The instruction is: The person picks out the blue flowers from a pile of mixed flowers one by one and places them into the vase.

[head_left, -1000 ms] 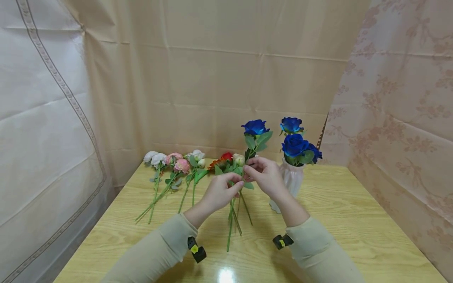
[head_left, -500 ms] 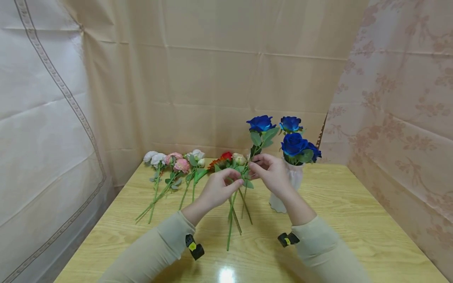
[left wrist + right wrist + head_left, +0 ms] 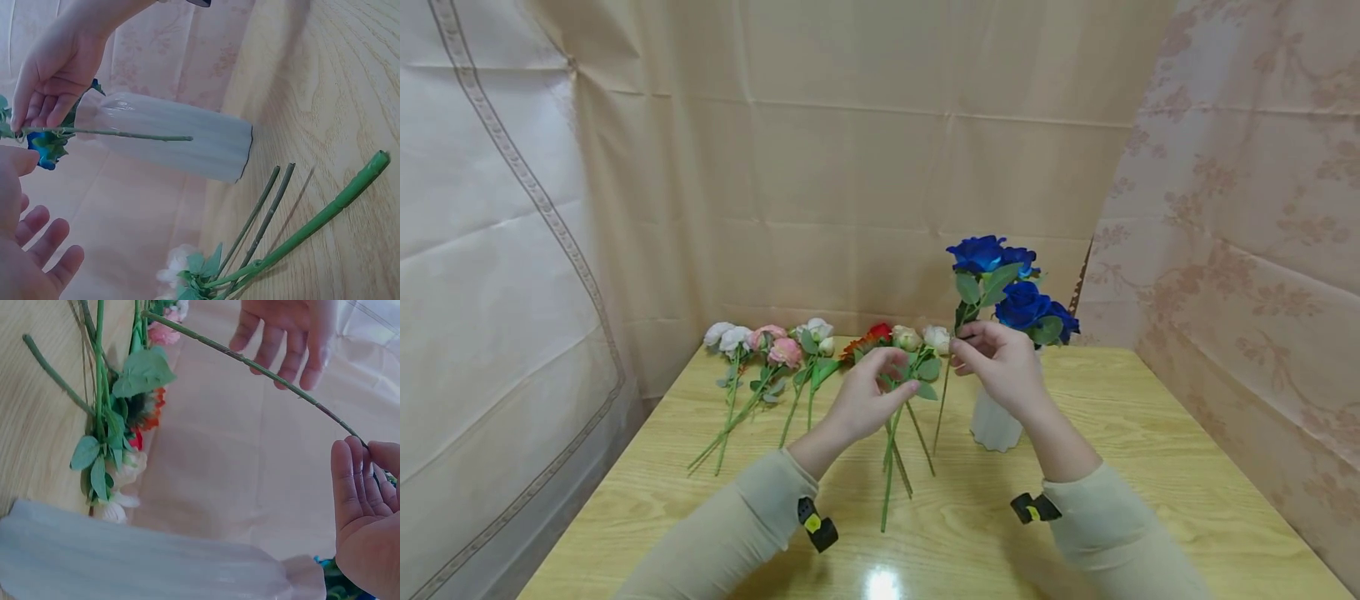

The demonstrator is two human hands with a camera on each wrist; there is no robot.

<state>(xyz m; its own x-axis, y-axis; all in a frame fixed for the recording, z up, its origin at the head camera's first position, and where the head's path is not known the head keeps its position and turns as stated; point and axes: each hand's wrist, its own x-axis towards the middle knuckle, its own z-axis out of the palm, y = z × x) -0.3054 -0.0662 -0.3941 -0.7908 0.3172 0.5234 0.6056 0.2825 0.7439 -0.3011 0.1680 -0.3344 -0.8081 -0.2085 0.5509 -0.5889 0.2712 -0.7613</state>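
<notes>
In the head view my right hand (image 3: pixel 1003 367) pinches the stem of a blue rose (image 3: pixel 977 253) between thumb and fingers, the bloom upright and the bare stem hanging below. Just right of it stands a white vase (image 3: pixel 996 421) holding several blue roses (image 3: pixel 1024 305); my hand hides part of the vase. My left hand (image 3: pixel 868 400) hovers over the loose flowers with fingers relaxed and nothing in them. The left wrist view shows its fingers (image 3: pixel 47 237) spread below the rose's stem (image 3: pixel 134 134), apart from it.
White flowers (image 3: pixel 730 337), pink flowers (image 3: pixel 785 352) and white roses (image 3: pixel 816 329) lie at the table's back left. Mid-table lie an orange flower (image 3: pixel 857 346), a red one (image 3: pixel 881 331), a cream rose (image 3: pixel 906 337) and a white one (image 3: pixel 936 337). Curtains surround the wooden table (image 3: pixel 1120 467).
The right hand has carried the blue rose rightward and slightly up toward the vase. My left hand has let go of the stem and stayed nearly in place, its fingers now more apart.
</notes>
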